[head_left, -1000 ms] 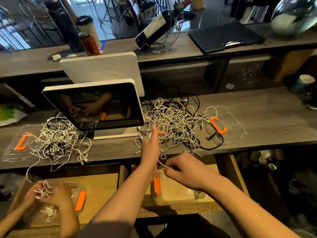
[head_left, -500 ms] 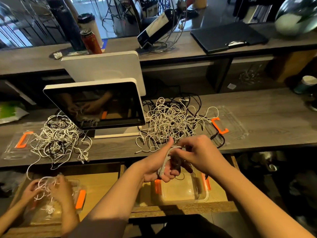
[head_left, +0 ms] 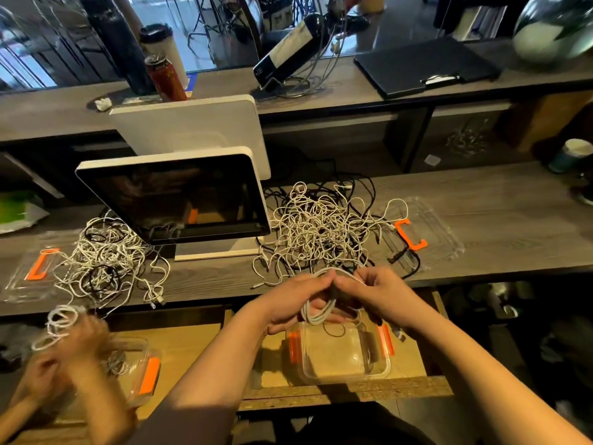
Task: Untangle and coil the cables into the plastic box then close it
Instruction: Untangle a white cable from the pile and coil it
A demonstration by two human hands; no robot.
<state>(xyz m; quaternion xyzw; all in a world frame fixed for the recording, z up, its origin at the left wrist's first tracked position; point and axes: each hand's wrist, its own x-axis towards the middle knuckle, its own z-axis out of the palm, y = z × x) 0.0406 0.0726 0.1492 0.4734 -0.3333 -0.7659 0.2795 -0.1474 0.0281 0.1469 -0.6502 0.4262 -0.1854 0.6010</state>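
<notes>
— What have the fingers (head_left: 324, 279) got hold of?

— A white cable (head_left: 317, 311). The left hand (head_left: 296, 300) has it wound in loops round its curled fingers, and the right hand (head_left: 382, 293) pinches a strand at the top, fingertips nearly touching the left ones. Both hands are closed on it; neither is slack.

— Why hold it like that?

— My guess is the left hand serves as a spool, so the loops keep one size, while the right feeds and steers the loose run. They work right over the box (head_left: 345, 374), so the coil can drop straight in.

— Which way does the coil lie?

— The loops hang down from the fingers, long axis roughly up and down, bottom curve just above the box's near rim. I can't make out a plug end.

— And the box?

— Open, on the low shelf (head_left: 199, 342) beneath the hands, orange clips on both short sides. A dark thin loop seems to lie inside; otherwise I see little in it.

— The rest of the cables?

— A big white and black tangle (head_left: 321, 229) on the surface (head_left: 497, 213) just beyond the hands. The lid (head_left: 430, 229), with an orange clip, lies at the tangle's right edge, partly under it.

— Far along?

— Barely started, I'd judge.
</notes>
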